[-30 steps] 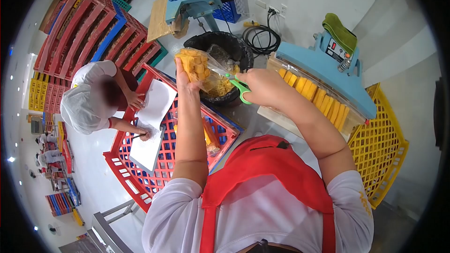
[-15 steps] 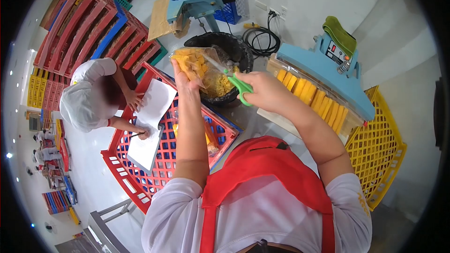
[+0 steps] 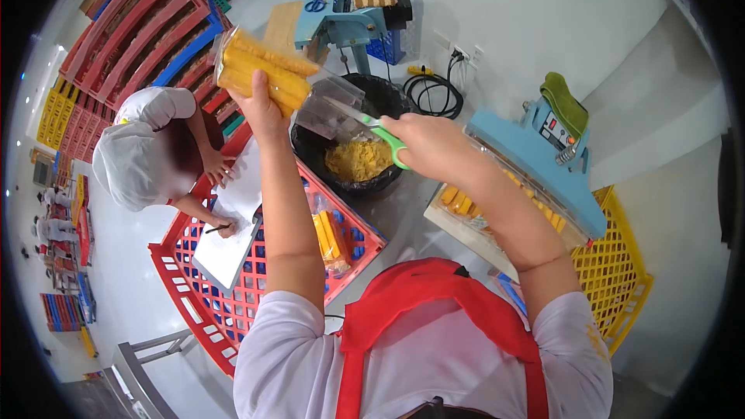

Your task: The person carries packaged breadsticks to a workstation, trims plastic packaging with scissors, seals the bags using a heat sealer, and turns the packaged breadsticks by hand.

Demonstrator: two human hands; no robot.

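Note:
My left hand (image 3: 262,112) is wrapped around a clear plastic bag of long yellow sticks (image 3: 260,66), raised beyond the red crate. The bag's loose, see-through end (image 3: 335,101) stretches right over a black-lined bin (image 3: 306,140). In my right hand (image 3: 428,140) are green-handled scissors (image 3: 388,136), their blades pointing left at that loose end. Whether the blades are cutting the film I cannot tell. Below them, yellow crumbs (image 3: 361,160) lie in the bin.
At left a co-worker (image 3: 147,147) writes on paper (image 3: 221,252) over a red crate (image 3: 174,271) holding a bagged yellow pack (image 3: 331,242). A blue sealing machine (image 3: 535,167) with yellow sticks stands right, near a yellow crate (image 3: 617,279). Another blue machine (image 3: 337,27) stands behind the bin.
My left hand has moved up and left with the bag, now showing the sticks lengthwise. The scissors stay in my right hand near the bag's loose end. The view has shifted slightly.

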